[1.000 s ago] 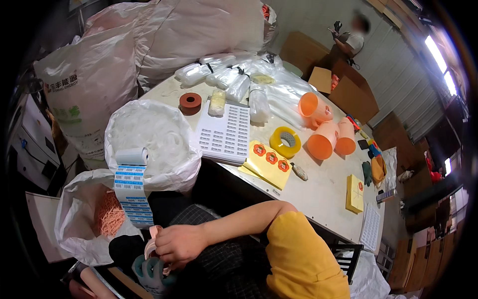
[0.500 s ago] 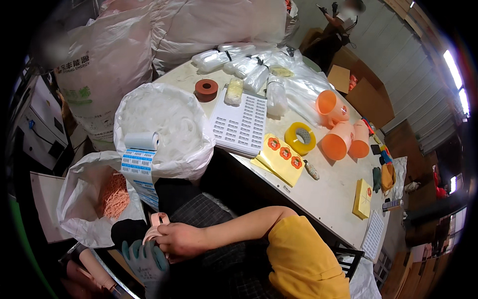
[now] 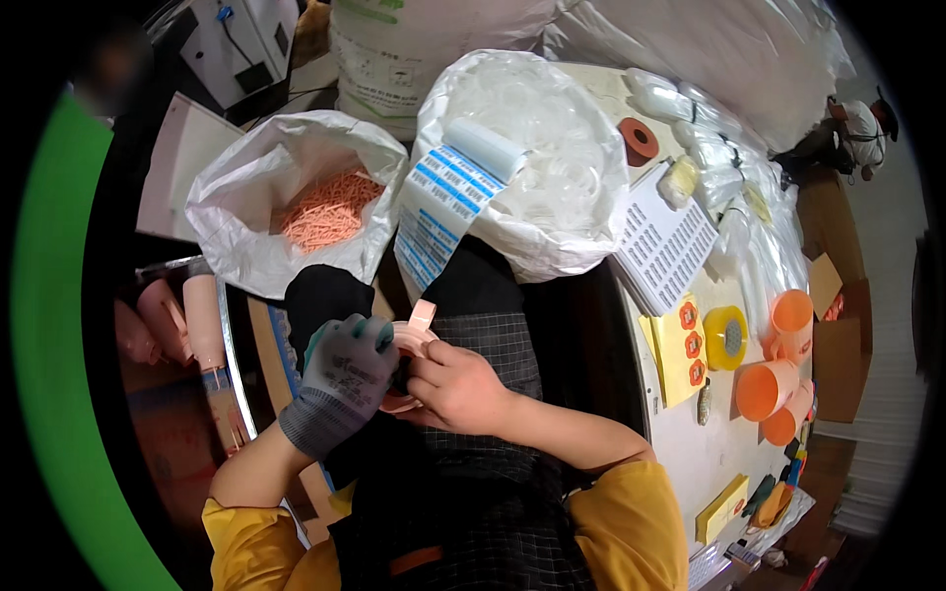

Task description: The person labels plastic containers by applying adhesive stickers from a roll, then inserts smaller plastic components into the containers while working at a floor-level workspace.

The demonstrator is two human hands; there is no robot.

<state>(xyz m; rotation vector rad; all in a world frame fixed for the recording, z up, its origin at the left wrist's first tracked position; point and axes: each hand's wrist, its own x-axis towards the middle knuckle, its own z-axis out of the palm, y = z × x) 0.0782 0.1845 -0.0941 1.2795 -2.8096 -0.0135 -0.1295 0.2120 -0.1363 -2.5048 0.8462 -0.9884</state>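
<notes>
Over my lap I hold a salmon-pink plastic part with a round rim and a flat tab (image 3: 422, 317); its lower side is hidden by my fingers. My left hand (image 3: 347, 366), in a grey knit glove, closes on its left side. My bare right hand (image 3: 459, 386) has its fingers curled on the right side. Beyond my knees stands a white sack (image 3: 232, 212) of thin pink plastic pieces (image 3: 330, 212). A second white sack (image 3: 581, 251) beside it holds clear plastic rings (image 3: 562, 182), and a roll of blue-and-white labels (image 3: 483, 153) lies on its rim.
On the table (image 3: 680, 458) at right are label sheets (image 3: 660, 236), yellow sticker sheets (image 3: 675, 364), a tape roll (image 3: 725, 338), orange plastic containers (image 3: 767, 389) and bagged clear film (image 3: 705, 148). Pink containers (image 3: 202, 320) sit in a box at left. A person (image 3: 865, 133) stands far right.
The view has swung left and down, so the sacks and table now appear farther right. Both hands still hold the pink part, and my left arm has come into sight.
</notes>
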